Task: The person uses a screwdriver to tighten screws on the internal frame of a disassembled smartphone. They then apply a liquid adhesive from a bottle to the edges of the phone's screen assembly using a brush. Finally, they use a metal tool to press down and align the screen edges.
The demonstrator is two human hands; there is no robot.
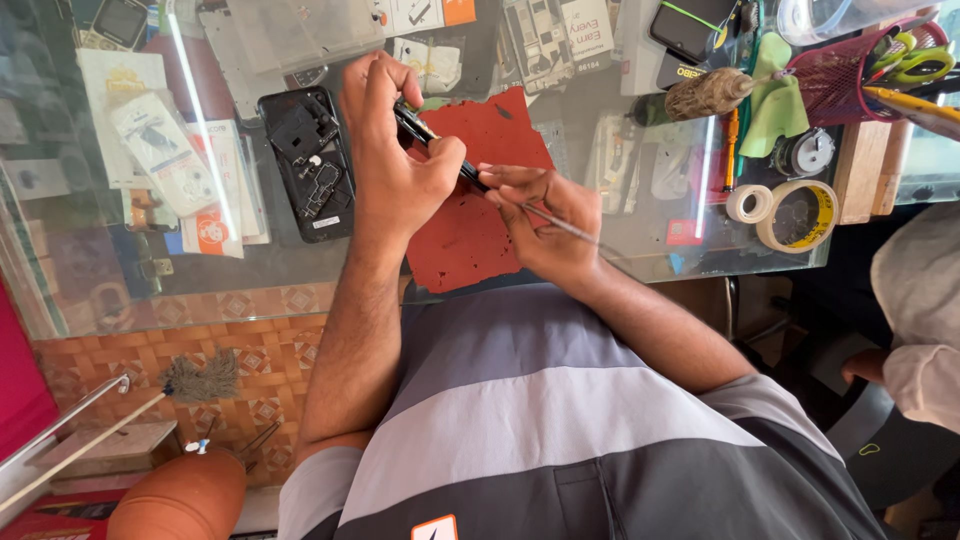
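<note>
Seen from the head camera, we look down on a glass counter [640, 240] with a red mat [470, 215] lying at its near edge. Both of our hands work above this mat. Our left hand [395, 150] is closed around a slim black phone part [425, 130], which we hold edge-on between thumb and fingers, so that only its narrow dark side shows. Our right hand [545, 215] is closed in a pinch on thin metal tweezers [560, 225], whose handle end points back toward our right forearm while the tips meet the black part just beside the left thumb. The exact point of contact is too small to make out.

To the left of the mat, an opened black phone [308, 160] lies flat on the glass with its inner parts exposed, near the left hand but not touching it. Under the glass we see packets and cards [170, 150] of small spare parts.

At the far right of the counter stand a pink mesh holder [835, 80] with scissors [915, 60] in it, a green cloth [775, 100] and a brush with a wound handle [710, 95]. Two rolls of tape [795, 215] lie side by side near the counter's corner, well apart from both hands. A grey striped shirt [560, 430] fills the lower part of the view. Another person's sleeve [920, 300] shows at the right edge.
</note>
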